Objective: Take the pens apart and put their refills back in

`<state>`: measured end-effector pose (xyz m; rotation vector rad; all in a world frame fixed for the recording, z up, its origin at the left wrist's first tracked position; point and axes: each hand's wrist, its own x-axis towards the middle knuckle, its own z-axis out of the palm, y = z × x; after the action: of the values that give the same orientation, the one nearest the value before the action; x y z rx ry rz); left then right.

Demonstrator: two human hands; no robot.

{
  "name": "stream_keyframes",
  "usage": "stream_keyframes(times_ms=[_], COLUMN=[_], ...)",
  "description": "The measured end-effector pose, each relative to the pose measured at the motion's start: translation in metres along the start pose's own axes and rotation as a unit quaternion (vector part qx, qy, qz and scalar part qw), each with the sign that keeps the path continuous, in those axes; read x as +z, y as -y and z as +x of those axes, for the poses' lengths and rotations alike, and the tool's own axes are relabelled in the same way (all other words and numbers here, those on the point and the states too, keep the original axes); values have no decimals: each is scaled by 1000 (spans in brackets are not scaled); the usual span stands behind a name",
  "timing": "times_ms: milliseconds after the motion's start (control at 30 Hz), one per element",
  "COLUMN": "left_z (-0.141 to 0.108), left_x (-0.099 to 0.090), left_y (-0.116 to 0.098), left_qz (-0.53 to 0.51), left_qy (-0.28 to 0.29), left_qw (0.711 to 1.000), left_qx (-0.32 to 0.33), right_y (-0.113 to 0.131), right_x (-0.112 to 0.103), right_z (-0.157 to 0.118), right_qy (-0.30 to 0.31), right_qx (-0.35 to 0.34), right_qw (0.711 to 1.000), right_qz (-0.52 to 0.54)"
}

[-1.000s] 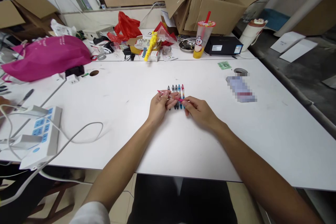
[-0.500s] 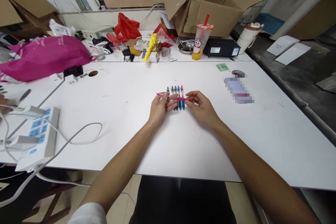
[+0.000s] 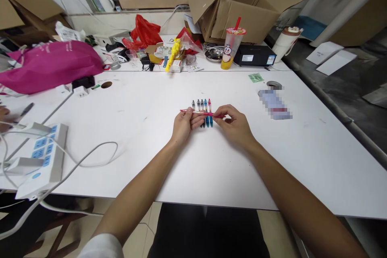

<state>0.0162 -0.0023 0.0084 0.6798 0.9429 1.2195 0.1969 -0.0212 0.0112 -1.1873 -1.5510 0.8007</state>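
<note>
Your left hand (image 3: 182,125), mid-frame, pinches the pink-and-clear pen (image 3: 209,114) near its left end | at frame centre, it crosses over a row of pens (image 3: 202,102) on the white counter (image 3: 193,169) | your right hand (image 3: 235,124) pinches its pink end

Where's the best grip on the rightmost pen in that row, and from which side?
Likely the blue near end of the rightmost pen, from the near side: that end lies exposed, while the pink pen, held in the left hand and right hand, crosses its middle in view.
</note>
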Motion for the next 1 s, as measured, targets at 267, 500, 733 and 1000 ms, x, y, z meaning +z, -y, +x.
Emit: stream_keyframes(times_ms=[267,500,733,1000], left_z=[1,9,6,-3], left_x=[-3,-12,-10,-4], left_y=[-4,-13,-12,-6], left_qz=[-44,-47,-9,22], left_qy=[-18,-54,-38,5], left_qw=[999,997,998,998], left_qx=[-13,16,40,61], right_y=[4,-1,-9,-9], right_x=[-7,-31,-29,-8], right_z=[4,9,10,1], right_qy=[-21,-71,-3,6], right_qx=[13,46,108,80], right_qw=[999,995,986,997], right_qz=[35,59,127,-9])
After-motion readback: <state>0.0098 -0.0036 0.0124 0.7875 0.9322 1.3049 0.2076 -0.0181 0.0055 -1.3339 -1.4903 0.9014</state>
